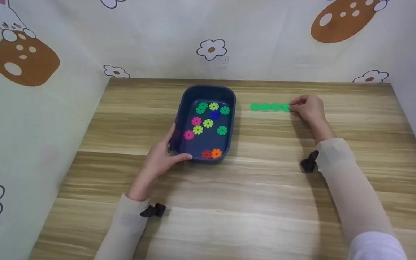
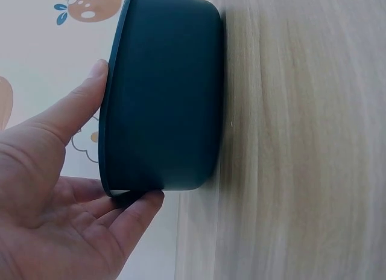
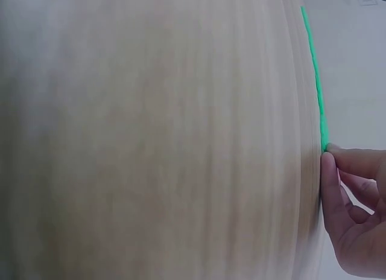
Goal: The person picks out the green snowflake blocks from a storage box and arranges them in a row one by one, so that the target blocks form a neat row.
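My left hand (image 1: 158,159) grips the near left corner of a dark blue plastic tub (image 1: 180,108). The thumb lies along the near rim and the fingers reach up the left side. In the left wrist view the tub's outer wall (image 2: 163,93) stands between thumb and fingertips. Right of the tub, a straight row of green notched discs (image 1: 265,107) lies on the table. My right hand (image 1: 311,110) pinches the disc at the row's right end between thumb and fingers. Edge-on, the row appears as a thin green strip (image 3: 317,75) in the right wrist view.
Inside the tub lie loose notched discs: several green and yellow, pink ones (image 1: 189,135), a blue one (image 1: 214,115), a red one (image 1: 206,154) and an orange one (image 1: 216,153). The wooden table (image 1: 258,209) meets a patterned wall covering (image 1: 258,43) at its back edge.
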A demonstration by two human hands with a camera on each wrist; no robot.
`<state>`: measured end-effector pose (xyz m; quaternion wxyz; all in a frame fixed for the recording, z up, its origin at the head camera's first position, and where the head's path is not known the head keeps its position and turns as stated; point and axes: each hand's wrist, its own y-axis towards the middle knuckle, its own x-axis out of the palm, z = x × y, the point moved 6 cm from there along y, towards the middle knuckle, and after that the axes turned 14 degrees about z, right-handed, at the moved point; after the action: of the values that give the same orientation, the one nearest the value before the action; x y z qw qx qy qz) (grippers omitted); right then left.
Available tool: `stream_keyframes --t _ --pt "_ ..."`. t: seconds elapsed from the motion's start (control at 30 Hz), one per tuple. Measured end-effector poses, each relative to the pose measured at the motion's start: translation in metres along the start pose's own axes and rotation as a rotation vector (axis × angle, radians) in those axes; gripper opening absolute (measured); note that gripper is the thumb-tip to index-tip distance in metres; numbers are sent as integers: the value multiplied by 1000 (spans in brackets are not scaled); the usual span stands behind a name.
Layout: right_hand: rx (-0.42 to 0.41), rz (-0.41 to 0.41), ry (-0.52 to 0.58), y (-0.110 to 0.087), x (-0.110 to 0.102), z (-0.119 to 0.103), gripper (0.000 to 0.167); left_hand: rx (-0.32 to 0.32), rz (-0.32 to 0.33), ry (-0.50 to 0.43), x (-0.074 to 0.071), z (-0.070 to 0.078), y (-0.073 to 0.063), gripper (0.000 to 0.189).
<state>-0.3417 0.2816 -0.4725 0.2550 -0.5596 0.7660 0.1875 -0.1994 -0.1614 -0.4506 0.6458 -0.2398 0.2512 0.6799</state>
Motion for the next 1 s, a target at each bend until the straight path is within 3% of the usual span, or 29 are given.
stream_keyframes --t 0.17,0.37,0.5,0.77,1.0 --pt "-34 7 -68 0 5 -4 14 -31 -12 -18 -1 -5 -3 106" --pt "-33 10 -50 0 7 -4 14 -54 -19 -41 -2 -6 -5 105" --pt "11 -8 32 0 4 0 19 -54 -18 -38 -2 -4 -5 104" --pt "198 -36 298 -4 -1 -3 31 -6 -6 -18 0 1 -2 106" --pt "163 -57 369 -9 7 -38 29 32 8 -22 -1 2 0 105"
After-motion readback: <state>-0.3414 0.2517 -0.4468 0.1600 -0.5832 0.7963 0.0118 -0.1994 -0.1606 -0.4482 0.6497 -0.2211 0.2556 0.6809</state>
